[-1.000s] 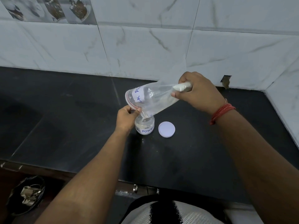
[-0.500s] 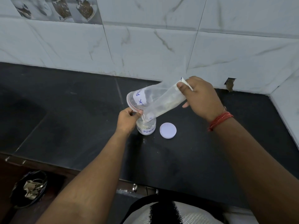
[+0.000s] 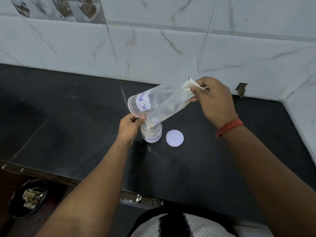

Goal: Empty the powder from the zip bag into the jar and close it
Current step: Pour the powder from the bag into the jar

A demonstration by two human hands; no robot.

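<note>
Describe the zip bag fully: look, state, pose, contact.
The zip bag is clear, thin plastic with a red-lined zip mouth and a white label handwritten in blue. It is open, tilted mouth-down over the jar. The left hand pinches the mouth at the jar's rim; the right hand lifts the closed end, where some pale powder clings. It touches nothing else.

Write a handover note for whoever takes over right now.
Left hand: pinches the bag mouth over the jar.
Right hand: holds the bag's closed end up, so it slopes down to the jar.
Jar stands open on the counter, partly filled. Lid lies on the counter to its right.
Done: most powder is in.
Left: clear the powder clinging at the raised end, then fit the lid.
</note>
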